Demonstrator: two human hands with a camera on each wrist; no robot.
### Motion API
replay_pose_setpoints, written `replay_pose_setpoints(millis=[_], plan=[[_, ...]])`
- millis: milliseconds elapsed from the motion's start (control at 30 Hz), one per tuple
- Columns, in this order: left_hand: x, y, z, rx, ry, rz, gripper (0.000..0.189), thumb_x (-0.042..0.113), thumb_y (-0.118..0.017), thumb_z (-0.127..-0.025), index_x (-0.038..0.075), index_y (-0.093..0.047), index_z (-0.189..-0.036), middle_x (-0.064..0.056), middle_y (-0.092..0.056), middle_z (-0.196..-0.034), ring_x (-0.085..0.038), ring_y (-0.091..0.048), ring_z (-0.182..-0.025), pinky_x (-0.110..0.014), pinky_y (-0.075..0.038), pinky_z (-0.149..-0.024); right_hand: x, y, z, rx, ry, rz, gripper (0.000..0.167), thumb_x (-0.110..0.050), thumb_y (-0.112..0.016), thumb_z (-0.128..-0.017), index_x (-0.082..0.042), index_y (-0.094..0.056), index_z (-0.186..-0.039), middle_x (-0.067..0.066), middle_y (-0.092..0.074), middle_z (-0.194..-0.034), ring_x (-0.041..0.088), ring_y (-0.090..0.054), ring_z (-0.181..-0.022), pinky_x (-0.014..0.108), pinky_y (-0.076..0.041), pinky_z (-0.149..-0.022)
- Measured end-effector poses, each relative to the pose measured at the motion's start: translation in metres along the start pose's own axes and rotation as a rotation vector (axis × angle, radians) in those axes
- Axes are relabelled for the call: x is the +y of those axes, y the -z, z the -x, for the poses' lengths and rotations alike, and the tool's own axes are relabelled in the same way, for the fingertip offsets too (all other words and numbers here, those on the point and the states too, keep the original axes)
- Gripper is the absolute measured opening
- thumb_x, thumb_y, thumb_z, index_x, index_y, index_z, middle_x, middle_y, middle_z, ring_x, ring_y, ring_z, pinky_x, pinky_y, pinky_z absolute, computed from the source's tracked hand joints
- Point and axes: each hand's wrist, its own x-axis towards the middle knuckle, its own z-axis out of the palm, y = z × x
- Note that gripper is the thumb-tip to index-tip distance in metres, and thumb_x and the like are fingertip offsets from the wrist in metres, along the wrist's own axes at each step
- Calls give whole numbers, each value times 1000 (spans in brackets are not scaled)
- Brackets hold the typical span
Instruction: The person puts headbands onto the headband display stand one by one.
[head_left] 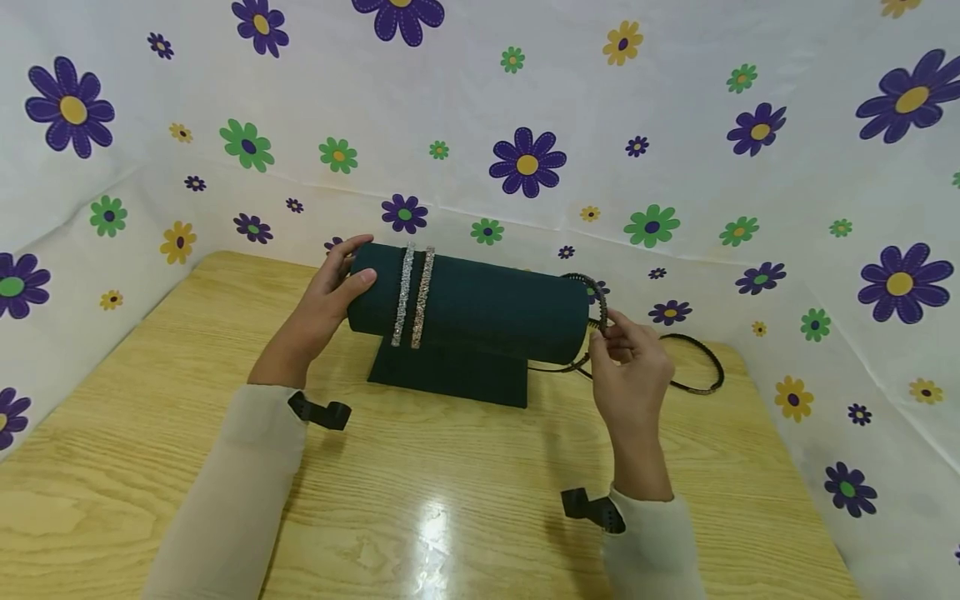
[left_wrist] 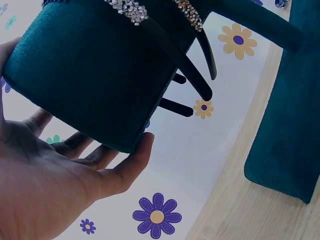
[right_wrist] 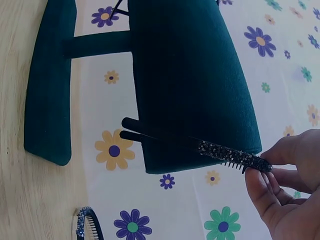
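Right hand (head_left: 633, 367) pinches a dark, glitter-studded headband (right_wrist: 220, 151).

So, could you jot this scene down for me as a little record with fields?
Left hand: holds the display stand by its left end
Right hand: pinches a beaded headband at the stand's right end
On the stand: silver headband and copper-toned headband, side by side
On the table: loose headband, right of the stand
Backdrop: white, flower-printed
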Motion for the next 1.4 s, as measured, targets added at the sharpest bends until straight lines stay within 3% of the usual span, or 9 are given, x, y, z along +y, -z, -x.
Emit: replay_pose_setpoints(millis=[133, 267, 500, 867, 1067, 1400], plan=[[0, 0, 0, -3, -6, 0, 60, 34, -48, -109, 28, -23, -164, -16, -35, -152, -31, -49, -127, -36, -49, -104, -4, -3, 2, 4, -5, -30, 29, 9, -72, -90, 12, -71, -119, 25, -64, -93, 8, -61, -78, 7, -51, -71], [-2, 0, 0, -5, -18, -9, 60, 35, -47, -110, 29, -23, -164, -17, -35, -151, -30, -49, -127, -32, -49, -102, -8, -6, 5, 7, -6, -87, 30, 10, -73, -89, 11, -71, -119, 25, -64, -93, 6, -60, -77, 9, -52, -71], [-2, -1, 0, 2, -15, -8, 59, 36, -48, -109, 31, -25, -163, -16, -36, -150, -30, -49, -127, -38, -48, -105, -12, -11, 8, -2, 13, -108, 33, 10, -75, -88, 11, -71, -121, 26, -63, -94, 9, -62, -78, 9, -53, -72], [0, -2, 0, 5, -1, -11, 60, 37, -48, -109, 31, -24, -163, -15, -36, -151, -31, -48, -128, -51, -43, -112, -15, -22, 15, -22, 72, -102, 35, 10, -76, -88, 10, -70, -123, 26, -61, -96, 35, -69, -80, 8, -52, -72], [-2, -2, -1, 7, -9, -20, 60, 38, -48, -109, 31, -24, -163, -17, -35, -153, -32, -48, -130, -58, -40, -114, -19, -28, 19, -19, 106, -109, 36, 9, -76, -87, 11, -69, -122, 25, -60, -94, 34, -69, -77, 7, -52, -71], [-2, -5, -1, 23, -5, -7, 61, 39, -48, -108, 30, -23, -163, -16, -36, -152, -30, -46, -130, -56, -38, -116, -21, -32, 19, -9, 143, -91, 35, 7, -78, -87, 10, -70, -121, 23, -62, -91, 33, -69, -74, 7, -51, -70]])
